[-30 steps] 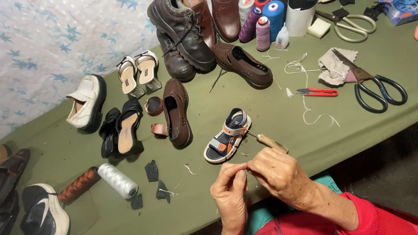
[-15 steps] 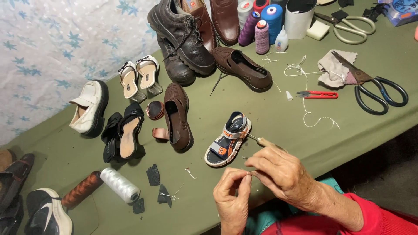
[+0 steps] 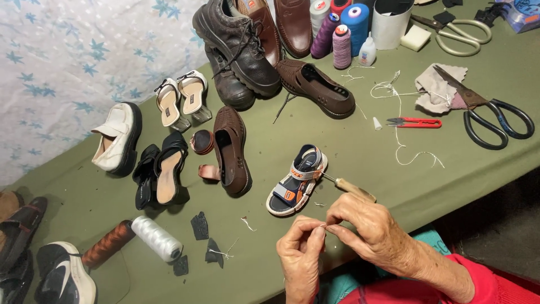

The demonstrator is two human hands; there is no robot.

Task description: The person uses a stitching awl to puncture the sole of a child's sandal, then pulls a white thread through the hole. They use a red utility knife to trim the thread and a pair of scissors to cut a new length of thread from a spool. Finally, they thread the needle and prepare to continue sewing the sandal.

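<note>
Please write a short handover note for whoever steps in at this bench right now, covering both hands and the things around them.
Left hand and right hand meet fingertip to fingertip at the table's near edge, pinching something thin and pale, probably thread; too small to be sure.
The small sandal lies just beyond the hands, with a wooden-handled awl beside it, its tip at the sandal's heel.
White thread spool lies to the left; red snips and black scissors to the right.
Neither hand touches the sandal.

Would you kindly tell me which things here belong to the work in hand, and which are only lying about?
In use: left hand and right hand pinching something fine, too small to tell; child's sandal; wooden-handled awl.

Lying about: brown loafer; white spool; black scissors; red snips.
</note>
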